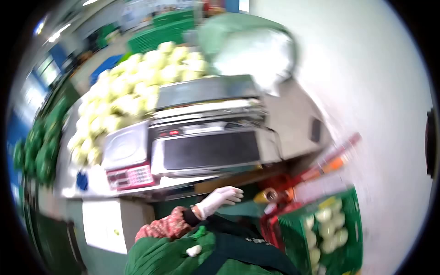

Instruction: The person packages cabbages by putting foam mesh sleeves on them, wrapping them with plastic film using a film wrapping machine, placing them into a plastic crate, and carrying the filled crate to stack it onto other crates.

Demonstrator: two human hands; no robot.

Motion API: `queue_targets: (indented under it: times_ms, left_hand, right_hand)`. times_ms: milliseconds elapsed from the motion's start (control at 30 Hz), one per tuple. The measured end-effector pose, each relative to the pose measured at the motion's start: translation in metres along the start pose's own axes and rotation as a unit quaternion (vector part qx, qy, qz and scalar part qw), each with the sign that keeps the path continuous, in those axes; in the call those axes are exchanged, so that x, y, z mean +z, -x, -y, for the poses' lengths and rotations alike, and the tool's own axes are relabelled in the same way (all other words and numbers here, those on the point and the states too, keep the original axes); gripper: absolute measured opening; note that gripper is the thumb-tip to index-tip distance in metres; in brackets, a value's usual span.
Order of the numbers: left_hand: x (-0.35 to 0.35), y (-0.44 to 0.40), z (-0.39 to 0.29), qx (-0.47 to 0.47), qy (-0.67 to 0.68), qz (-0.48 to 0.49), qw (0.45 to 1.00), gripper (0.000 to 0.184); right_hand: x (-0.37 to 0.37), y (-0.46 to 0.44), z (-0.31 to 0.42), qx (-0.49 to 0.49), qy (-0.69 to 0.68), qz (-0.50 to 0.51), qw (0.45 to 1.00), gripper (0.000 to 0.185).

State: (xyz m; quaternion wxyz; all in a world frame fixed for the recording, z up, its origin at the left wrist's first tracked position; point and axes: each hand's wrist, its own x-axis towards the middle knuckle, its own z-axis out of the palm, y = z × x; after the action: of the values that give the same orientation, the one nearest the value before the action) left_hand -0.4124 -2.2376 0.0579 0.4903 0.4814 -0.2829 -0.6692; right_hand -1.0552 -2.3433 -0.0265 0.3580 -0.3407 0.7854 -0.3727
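My left hand (pixel 221 200), in a white glove, reaches across in front of my body just below the table's front edge. Its fingers are stretched out and nothing shows in them. Beyond it on the table (pixel 293 114) stands a tray-wrapping machine (pixel 211 149) with a dark flat plate and a lit red display. Left of that machine is a weighing scale (pixel 128 156) with a silver pan and a red keypad. A big heap of pale, round vegetables (pixel 133 87) covers the table's far left. My right hand is out of view.
At lower right a green crate (pixel 357 229) holds several pale round vegetables. A white box (pixel 103 224) stands below the table at left. Filled green net sacks (pixel 46 142) are stacked far left. A large green bag (pixel 247 23) with a white lining sits behind the machine, near the white wall (pixel 385 114).
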Motion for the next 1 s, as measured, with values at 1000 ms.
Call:
queue_targets:
  times_ms: [1000]
  left_hand:
    - [-0.583,0.095,-0.217,-0.074,-0.595,-0.559,0.573,0.055]
  right_hand:
    - [0.435,0.184,0.346,-0.45,0.022,0.115,0.885,0.022]
